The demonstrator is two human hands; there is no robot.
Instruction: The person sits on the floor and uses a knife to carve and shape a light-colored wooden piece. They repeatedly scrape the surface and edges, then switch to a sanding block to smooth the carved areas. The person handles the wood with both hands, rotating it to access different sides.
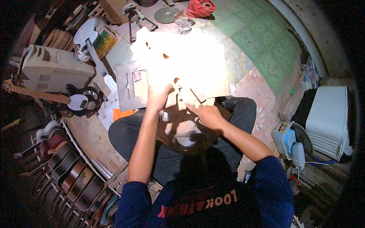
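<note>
In the glare over my lap, my left hand (159, 95) is closed, its fingertips washed out by the light. Whatever it grips I cannot make out. Across from it, my right hand (208, 116) has its index finger reaching toward small pale pieces, the other fingers curled in; what they hold is unclear. Beneath both hands a glossy dark-brown rounded object (173, 135) rests between my crossed legs. Beyond them lies a pale sheet or board (213, 64), overexposed to white, with a few small brown pieces (176, 80) on it.
A grey board (127, 85) sticks out at the left, near an orange piece (122, 114). A guitar-like instrument (78, 100) and a row of instrument bodies (72, 171) stand left. On the right are a white appliance (327, 121) and a blue-grey container (287, 136). A red bag (200, 9) sits far ahead.
</note>
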